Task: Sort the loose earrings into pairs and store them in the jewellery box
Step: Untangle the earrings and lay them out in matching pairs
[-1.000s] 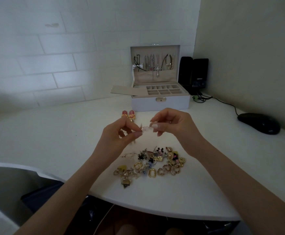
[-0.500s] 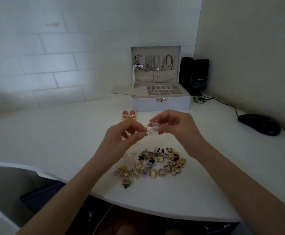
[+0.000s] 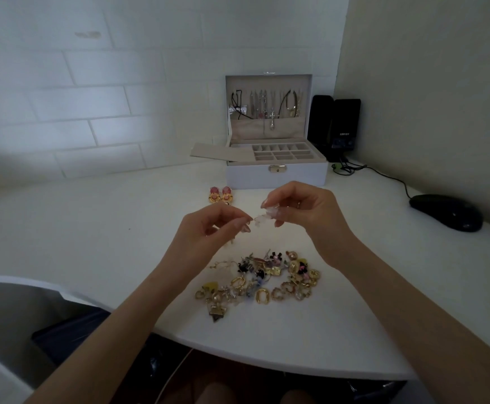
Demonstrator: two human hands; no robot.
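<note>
The black speaker (image 3: pixel 346 123) has small white letters on its front, but they are too blurry to read. No other writing shows.

Both arms reach in over the white table (image 3: pixel 92 228) with the wrists bent and the hands held up in the air. The left hand (image 3: pixel 214 233) and the right hand (image 3: pixel 305 211) meet tip to tip. The thumb and first finger of each hand are curled in and pinch a tiny pale earring (image 3: pixel 260 220) between them. The other fingers curl loosely.

The pile of loose earrings (image 3: pixel 261 279) lies on the table under the fingers, nearer the person. A pink and gold pair (image 3: pixel 220 195) sits just past the left fingers. The jewellery box (image 3: pixel 277 176) stands farther past the fingertips with its lid up. A black mouse (image 3: pixel 446 212) lies well off to the right of the right fingers.
</note>
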